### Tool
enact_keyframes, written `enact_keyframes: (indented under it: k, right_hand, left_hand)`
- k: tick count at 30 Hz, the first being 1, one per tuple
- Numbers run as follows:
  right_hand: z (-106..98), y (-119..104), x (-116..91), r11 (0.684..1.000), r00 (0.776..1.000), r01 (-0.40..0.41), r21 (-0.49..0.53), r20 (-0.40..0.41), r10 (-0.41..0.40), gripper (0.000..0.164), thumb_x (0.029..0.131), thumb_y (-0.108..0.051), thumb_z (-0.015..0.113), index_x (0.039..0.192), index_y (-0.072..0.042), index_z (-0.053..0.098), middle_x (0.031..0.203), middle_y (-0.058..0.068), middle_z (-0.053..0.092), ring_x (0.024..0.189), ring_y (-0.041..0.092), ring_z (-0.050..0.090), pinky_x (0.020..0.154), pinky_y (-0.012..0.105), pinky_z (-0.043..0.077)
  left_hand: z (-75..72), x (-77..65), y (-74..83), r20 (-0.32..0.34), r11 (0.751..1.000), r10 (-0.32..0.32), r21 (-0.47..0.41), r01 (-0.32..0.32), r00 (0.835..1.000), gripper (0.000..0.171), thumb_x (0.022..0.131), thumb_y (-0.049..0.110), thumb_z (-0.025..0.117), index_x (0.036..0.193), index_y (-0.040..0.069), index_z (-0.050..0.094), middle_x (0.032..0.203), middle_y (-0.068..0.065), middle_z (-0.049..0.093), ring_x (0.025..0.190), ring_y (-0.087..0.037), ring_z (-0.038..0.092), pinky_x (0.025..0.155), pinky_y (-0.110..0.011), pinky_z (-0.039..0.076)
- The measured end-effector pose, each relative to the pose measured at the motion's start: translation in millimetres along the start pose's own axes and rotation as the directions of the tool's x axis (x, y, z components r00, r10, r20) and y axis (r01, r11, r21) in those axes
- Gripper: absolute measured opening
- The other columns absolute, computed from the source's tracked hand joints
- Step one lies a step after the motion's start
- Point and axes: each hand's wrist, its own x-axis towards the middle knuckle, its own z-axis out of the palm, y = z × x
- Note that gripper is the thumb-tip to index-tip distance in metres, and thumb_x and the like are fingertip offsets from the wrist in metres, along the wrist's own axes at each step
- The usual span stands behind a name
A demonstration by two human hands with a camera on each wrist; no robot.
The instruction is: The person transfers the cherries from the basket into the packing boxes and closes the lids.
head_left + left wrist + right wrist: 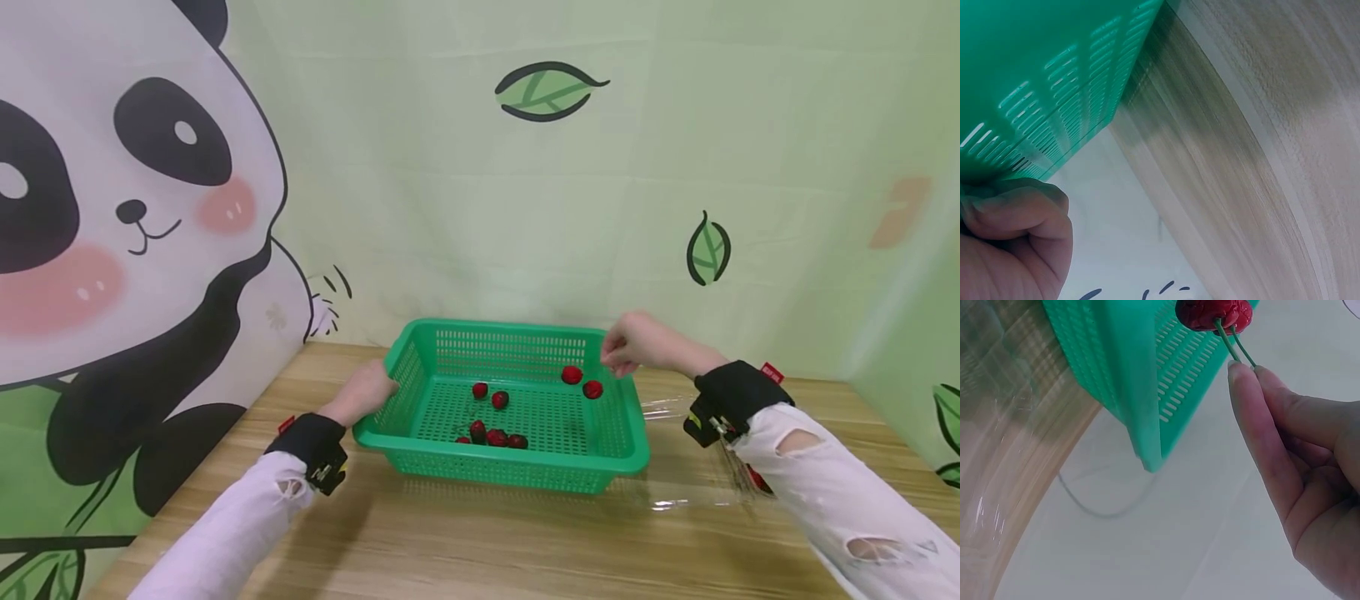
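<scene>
The green plastic basket [517, 463] stands on the wooden table, with several dark red cherries [497, 437] on its slotted floor. My left hand [365, 392] grips the basket's left rim; in the left wrist view the fingers [1025, 206] are curled at the basket's edge. Over the right end of the basket, my right hand [637, 342] pinches thin green stems [1227, 342] between thumb and fingertip. From these stems hangs a pair of shiny red cherries [1210, 314], also visible inside the basket's right end in the head view.
Clear plastic wrapping [675, 492] lies on the table [465, 550] right of the basket, with a red item [759, 479] partly hidden under the right forearm. A pale green cloth backdrop [465, 208] with a printed panda [150, 200] rises close behind and at the left.
</scene>
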Motion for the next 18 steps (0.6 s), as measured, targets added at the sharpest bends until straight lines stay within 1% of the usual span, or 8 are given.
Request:
enact_keyframes:
  k: [5,8,12,14,18]
  right_hand:
    - [-4.4,3.7,-6.5,1.000,1.000,-0.028,0.012,-0.012,0.028,0.011,0.096,0.004,0.064,0.090,0.011,0.070,0.079,0.014,0.071,0.070,0.018,0.069,0.068,0.033,0.062]
    - [-7.1,7.2,-9.8,0.999,0.999,-0.035,0.009,-0.021,0.035,0.011,0.096,0.004,0.065,0.090,0.012,0.070,0.078,0.013,0.071,0.069,0.016,0.068,0.068,0.034,0.062]
    - [-11.0,11.3,-14.2,0.999,0.998,-0.045,0.000,-0.033,0.045,0.011,0.096,0.003,0.065,0.090,0.011,0.071,0.077,0.012,0.071,0.067,0.013,0.066,0.065,0.030,0.061]
    - [-13.2,12.7,-16.7,0.999,0.998,-0.053,0.001,-0.038,0.053,0.012,0.096,0.002,0.065,0.091,0.011,0.071,0.078,0.013,0.071,0.067,0.011,0.065,0.064,0.029,0.060]
    - [-17.4,16.5,-21.3,0.998,0.997,-0.061,0.011,-0.045,0.061,0.012,0.097,0.003,0.064,0.094,0.012,0.071,0.079,0.014,0.072,0.068,0.013,0.066,0.064,0.028,0.060]
  left_hand:
    - [0.5,0.6,-1.4,-0.005,1.000,0.015,0.001,-0.015,1.000,0.014,0.090,0.002,0.054,0.077,0.004,0.049,0.075,-0.006,0.047,0.066,-0.020,0.050,0.059,-0.028,0.045]
    - [1.0,1.2,-2.2,-0.001,1.000,0.009,-0.005,-0.009,1.000,0.013,0.090,0.002,0.053,0.078,0.004,0.050,0.075,-0.006,0.048,0.066,-0.019,0.051,0.059,-0.028,0.045]
    - [2.4,1.5,-3.2,0.008,1.000,-0.007,-0.019,0.007,1.000,0.012,0.091,0.002,0.053,0.080,0.002,0.051,0.076,-0.007,0.048,0.066,-0.019,0.051,0.059,-0.027,0.045]
    - [2.3,1.2,-3.1,0.009,1.000,-0.005,-0.025,0.006,1.000,0.012,0.091,0.002,0.053,0.079,0.003,0.051,0.076,-0.006,0.048,0.066,-0.019,0.051,0.059,-0.026,0.044]
    - [2.0,1.2,-3.1,0.008,1.000,0.005,-0.023,-0.005,1.000,0.014,0.091,0.002,0.052,0.078,0.004,0.049,0.075,-0.006,0.048,0.066,-0.019,0.051,0.059,-0.026,0.043]
